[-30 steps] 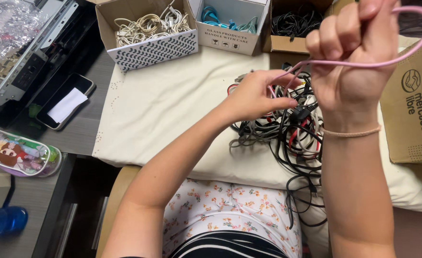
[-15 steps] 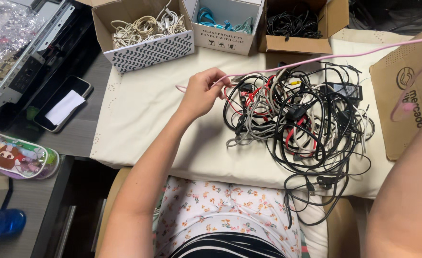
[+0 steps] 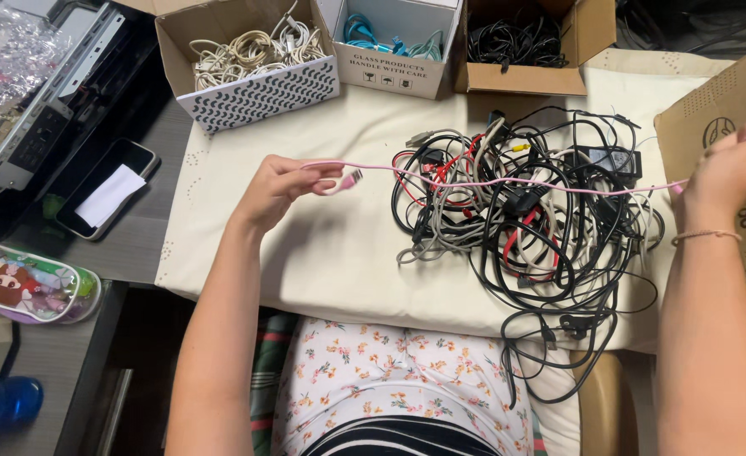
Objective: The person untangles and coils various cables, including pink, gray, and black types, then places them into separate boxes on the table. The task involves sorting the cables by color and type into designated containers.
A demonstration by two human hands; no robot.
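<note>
Pink cable (image 3: 508, 181) is stretching between your hands. Your left hand (image 3: 282, 187) is pinching it near its plug; your right hand (image 3: 732, 173) is closed around the other end, above the tangled cords (image 3: 525, 228).

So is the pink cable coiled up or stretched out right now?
Stretched out. The pink cable runs nearly straight between the left hand and the right hand, above the tangled cable pile, its plug end by the left fingers.

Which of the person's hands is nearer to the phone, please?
Left. The left hand holds the pink cable just right of the phone; the right hand is far across, beyond the cable tangle.
</note>
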